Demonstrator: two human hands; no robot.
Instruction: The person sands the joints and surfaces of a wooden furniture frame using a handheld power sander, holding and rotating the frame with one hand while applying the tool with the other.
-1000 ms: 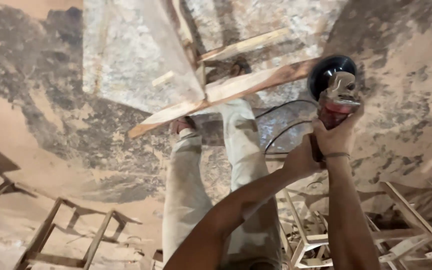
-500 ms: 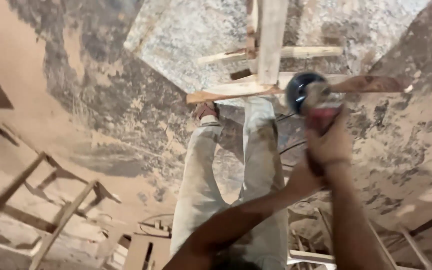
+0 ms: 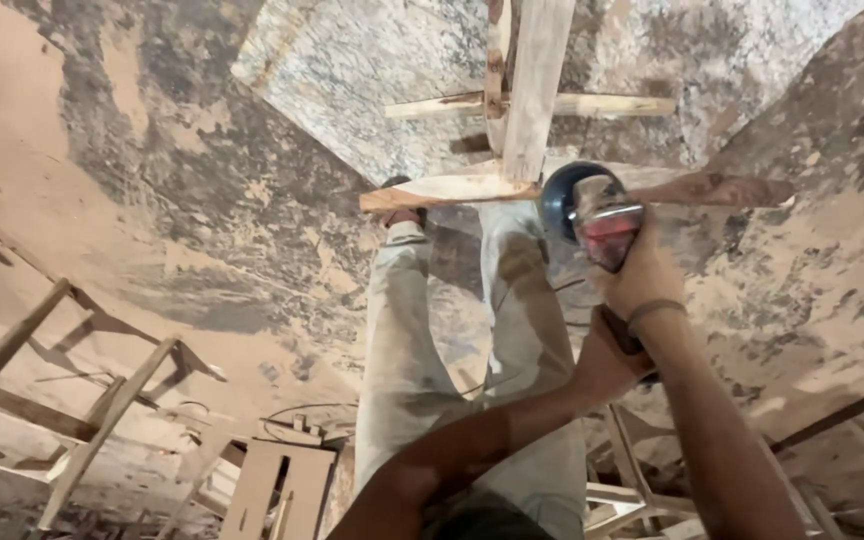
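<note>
one angle grinder (image 3: pixel 592 215), two hands, one wooden frame (image 3: pixel 527 120)

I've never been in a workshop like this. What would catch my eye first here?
The angle grinder, right of centre: the right hand holds its body and the left hand its rear handle, with the disc against a wooden frame. All around lies a floor thick with reddish sawdust, with more wooden frames lower left.

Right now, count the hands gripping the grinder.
2: the right hand wraps the angle grinder near its head; the left hand grips the rear handle below.
</note>
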